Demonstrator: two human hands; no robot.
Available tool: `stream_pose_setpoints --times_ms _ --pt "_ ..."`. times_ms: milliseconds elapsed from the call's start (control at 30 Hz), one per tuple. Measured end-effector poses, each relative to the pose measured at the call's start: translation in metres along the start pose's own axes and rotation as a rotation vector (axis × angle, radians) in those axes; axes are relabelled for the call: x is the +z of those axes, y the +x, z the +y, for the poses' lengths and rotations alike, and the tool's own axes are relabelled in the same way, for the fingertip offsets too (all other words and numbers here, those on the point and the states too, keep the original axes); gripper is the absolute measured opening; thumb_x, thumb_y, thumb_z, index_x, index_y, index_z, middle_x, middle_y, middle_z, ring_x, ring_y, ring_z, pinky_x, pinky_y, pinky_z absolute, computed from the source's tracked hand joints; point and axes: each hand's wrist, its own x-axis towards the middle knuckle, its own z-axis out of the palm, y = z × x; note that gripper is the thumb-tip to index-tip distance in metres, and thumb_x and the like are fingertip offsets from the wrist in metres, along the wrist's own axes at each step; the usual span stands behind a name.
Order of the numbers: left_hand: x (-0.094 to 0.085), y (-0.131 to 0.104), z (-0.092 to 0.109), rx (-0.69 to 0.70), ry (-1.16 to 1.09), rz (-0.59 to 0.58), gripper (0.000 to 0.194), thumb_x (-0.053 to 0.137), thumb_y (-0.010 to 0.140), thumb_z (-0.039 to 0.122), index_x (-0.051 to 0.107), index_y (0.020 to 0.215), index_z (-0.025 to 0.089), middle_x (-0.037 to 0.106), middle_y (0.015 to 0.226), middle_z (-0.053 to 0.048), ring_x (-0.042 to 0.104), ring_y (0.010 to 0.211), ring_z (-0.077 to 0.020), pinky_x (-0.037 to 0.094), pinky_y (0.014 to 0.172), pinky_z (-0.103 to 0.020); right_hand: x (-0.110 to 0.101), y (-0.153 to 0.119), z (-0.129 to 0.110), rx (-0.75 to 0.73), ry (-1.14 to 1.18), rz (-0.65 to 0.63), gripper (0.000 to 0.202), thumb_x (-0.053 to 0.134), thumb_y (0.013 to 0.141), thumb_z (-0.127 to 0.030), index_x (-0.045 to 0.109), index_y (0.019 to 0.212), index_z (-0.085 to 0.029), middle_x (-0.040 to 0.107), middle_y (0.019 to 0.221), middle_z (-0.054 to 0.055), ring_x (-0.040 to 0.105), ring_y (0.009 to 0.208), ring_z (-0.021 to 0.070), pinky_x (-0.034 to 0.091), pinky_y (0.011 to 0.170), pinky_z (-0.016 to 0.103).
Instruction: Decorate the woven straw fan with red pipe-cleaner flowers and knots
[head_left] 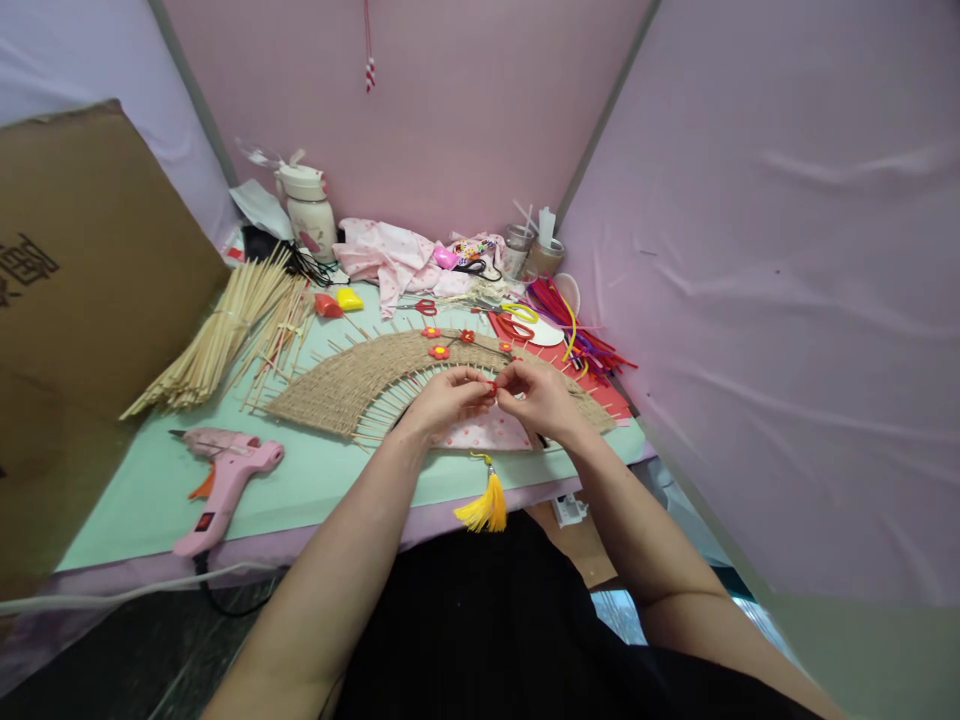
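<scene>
Small red piece, right at the centre of the action, and it sits between the fingertips of both hands! Left hand pinches it from one side, right hand from the other, fingers curled in close, thumbs and forefingers nearly meeting. What it is exactly, I cannot tell; the fingers cover too much of it.

Just beneath and beyond the hands spreads the woven fan, a broad tan arc on the pale green tabletop, thin sticks poking out past its outer edge. And look at the red flowers on the upper part of the weave, yellow at the centre, dark lines running between some of them! Below the hands lies a spotted pink panel, and nearer the body, a yellow tassel reaches over the front edge.

Out on the left, a pink glue gun lies on its side, with a bundle of sticks behind it. Over on the far right, fuzzy coloured stems pile up, and yellow-handled scissors rest near them.
</scene>
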Motion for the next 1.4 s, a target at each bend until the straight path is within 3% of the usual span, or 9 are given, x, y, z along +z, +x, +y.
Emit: stream_pose_setpoints --times_ms 167,400,667,1067,1400 --pt "0.000 0.001 -0.001 -0.004 -0.038 -0.022 0.021 0.078 0.060 0.022 0.062 0.072 0.013 0.065 0.067 -0.002 0.061 0.061 -0.0092 0.049 0.066 -0.024 -0.002 0.000 0.002 0.035 0.002 -0.031 0.006 0.056 0.070 -0.019 0.060 0.074 -0.017 0.063 0.069 0.001 0.058 0.063 0.0133 0.042 0.059 0.025" --pt "0.004 -0.001 0.000 0.028 -0.024 -0.013 0.031 0.079 0.059 0.020 0.061 0.084 0.014 0.067 0.069 -0.001 0.062 0.062 -0.0092 0.050 0.066 -0.024 -0.002 0.000 -0.001 -0.060 -0.068 -0.006 0.004 0.056 0.074 -0.020 0.058 0.075 -0.017 0.059 0.070 0.001 0.053 0.064 0.0124 0.039 0.060 0.024" --pt "-0.001 0.003 -0.004 0.003 -0.088 -0.099 0.025 0.080 0.059 0.018 0.064 0.076 0.012 0.066 0.070 -0.001 0.063 0.065 -0.0080 0.051 0.068 -0.021 -0.006 -0.002 -0.002 -0.015 -0.073 -0.035 0.002 0.058 0.071 -0.019 0.057 0.073 -0.017 0.057 0.066 0.000 0.051 0.060 0.0119 0.036 0.056 0.024" --pt "0.003 0.005 -0.004 0.051 -0.107 0.039 0.014 0.076 0.062 0.008 0.069 0.075 0.009 0.070 0.070 -0.006 0.067 0.064 -0.0113 0.055 0.072 -0.024 -0.002 -0.002 0.003 -0.063 -0.121 0.049 0.009 0.057 0.081 -0.022 0.060 0.073 -0.018 0.061 0.070 0.002 0.053 0.064 0.0133 0.040 0.060 0.025" --pt "0.003 0.003 -0.002 -0.047 -0.166 0.054 0.010 0.063 0.072 0.000 0.068 0.075 0.007 0.071 0.071 -0.010 0.070 0.070 -0.0159 0.058 0.071 -0.026 0.000 -0.005 0.010 -0.260 -0.193 0.102 0.016 0.051 0.089 -0.022 0.064 0.080 -0.020 0.064 0.089 0.007 0.059 0.084 0.0185 0.046 0.077 0.032"
